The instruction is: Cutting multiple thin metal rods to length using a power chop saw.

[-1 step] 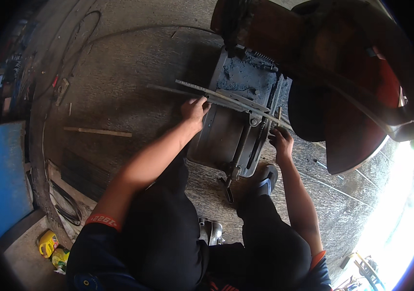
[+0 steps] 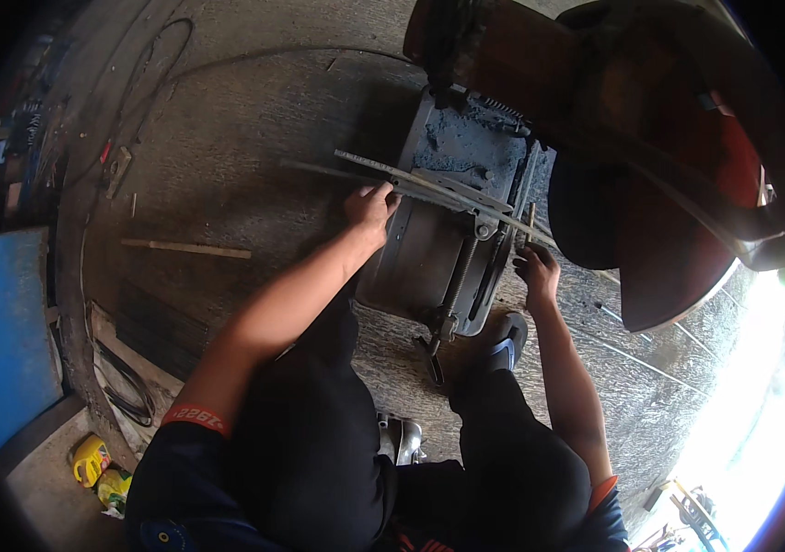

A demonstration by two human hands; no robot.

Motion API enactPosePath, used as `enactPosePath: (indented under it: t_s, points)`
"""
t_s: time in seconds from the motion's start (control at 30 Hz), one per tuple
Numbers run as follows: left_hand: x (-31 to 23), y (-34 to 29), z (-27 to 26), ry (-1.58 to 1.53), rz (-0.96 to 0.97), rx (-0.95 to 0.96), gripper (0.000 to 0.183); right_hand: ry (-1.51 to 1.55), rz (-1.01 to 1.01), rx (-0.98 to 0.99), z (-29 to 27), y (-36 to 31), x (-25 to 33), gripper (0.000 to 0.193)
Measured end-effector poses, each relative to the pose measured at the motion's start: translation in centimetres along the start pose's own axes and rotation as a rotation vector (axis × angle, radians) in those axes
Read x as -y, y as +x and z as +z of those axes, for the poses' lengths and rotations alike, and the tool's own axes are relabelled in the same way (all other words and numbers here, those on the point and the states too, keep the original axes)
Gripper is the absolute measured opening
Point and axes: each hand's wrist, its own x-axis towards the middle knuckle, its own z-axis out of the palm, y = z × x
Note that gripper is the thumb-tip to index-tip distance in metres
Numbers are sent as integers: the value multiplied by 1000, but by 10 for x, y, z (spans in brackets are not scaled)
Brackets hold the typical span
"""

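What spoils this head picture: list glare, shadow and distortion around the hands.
Head view: blown-out daylight glare at lower right; the saw's vise, left hand on the metal strips and right hand sit in dim shade; fisheye bends edges, dark rim.

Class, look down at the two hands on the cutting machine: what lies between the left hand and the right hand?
In the head view, the machine's grey base and its threaded vise screw lie between the left hand and the right hand.

Metal workshop, rough concrete floor. Chop saw w/ red blade guard just above the right hand, steel strips clamped in its vise by the left hand. Cables, scrap well left of it.
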Motion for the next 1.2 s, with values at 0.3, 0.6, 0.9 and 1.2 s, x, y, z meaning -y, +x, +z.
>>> enactPosePath:
  t_s: [0.3, 0.6, 0.9, 1.2]
  points:
    - [-19, 8, -7, -85, -138, 87, 16, 640, 270, -62, -80, 55, -41, 52]
    - [-18, 13, -8, -79, -69, 153, 16, -1279, -863, -236, -120, 94, -25, 38]
    - [-14, 15, -6, -93, -93, 129, 17, -796, -805, -79, -96, 100, -37, 37]
    - [-21, 15, -6, -142, -96, 79, 17, -1102, -940, -45, -96, 84, -24, 40]
